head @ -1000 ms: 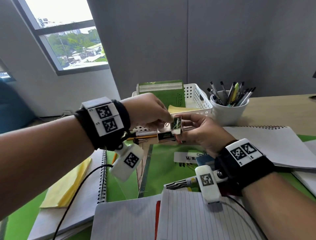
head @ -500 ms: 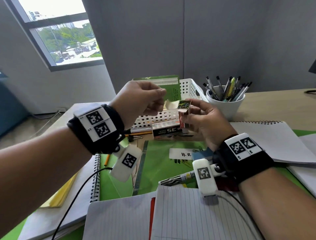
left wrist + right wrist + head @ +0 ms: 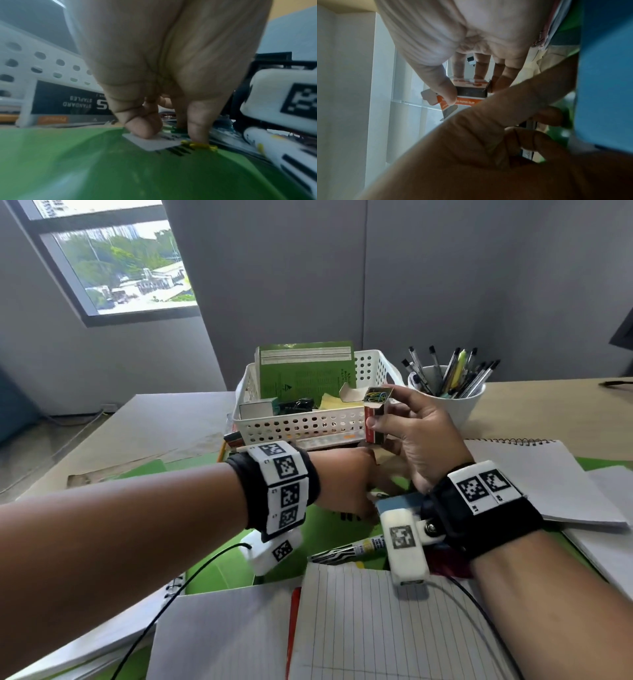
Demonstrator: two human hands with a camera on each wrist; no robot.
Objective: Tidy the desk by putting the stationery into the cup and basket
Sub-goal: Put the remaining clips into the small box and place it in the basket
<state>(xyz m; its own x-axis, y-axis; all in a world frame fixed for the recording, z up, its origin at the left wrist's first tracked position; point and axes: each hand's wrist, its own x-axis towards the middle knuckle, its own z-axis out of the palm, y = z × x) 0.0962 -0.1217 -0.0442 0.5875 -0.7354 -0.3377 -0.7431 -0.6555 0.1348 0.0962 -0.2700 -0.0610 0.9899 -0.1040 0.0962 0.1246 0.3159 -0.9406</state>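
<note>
My right hand (image 3: 383, 409) (image 3: 471, 92) grips a small orange paper clip box (image 3: 375, 419) (image 3: 467, 102), upright with its flap open, just in front of the white basket (image 3: 308, 424). Coloured clips (image 3: 376, 397) show in its open top. My left hand (image 3: 356, 501) (image 3: 171, 135) is down on the green folder (image 3: 85, 162). One fingertip presses a yellow paper clip (image 3: 200, 146), and a green clip (image 3: 178, 131) lies just behind it. The thumb rests on a white label (image 3: 154, 142). The white cup (image 3: 459, 409), right of the basket, holds several pens (image 3: 448, 374).
A box of staples (image 3: 68, 101) lies against the basket's front wall. A striped marker (image 3: 349, 553) (image 3: 274, 146) lies under my right wrist. A spiral notebook (image 3: 548, 474) lies at the right and a lined pad (image 3: 376, 628) at the front. The basket holds a green booklet (image 3: 308, 371).
My left hand has left the box's top and dropped to the green folder, onto loose clips. My right hand still holds the open box, now a little higher and nearer the basket.
</note>
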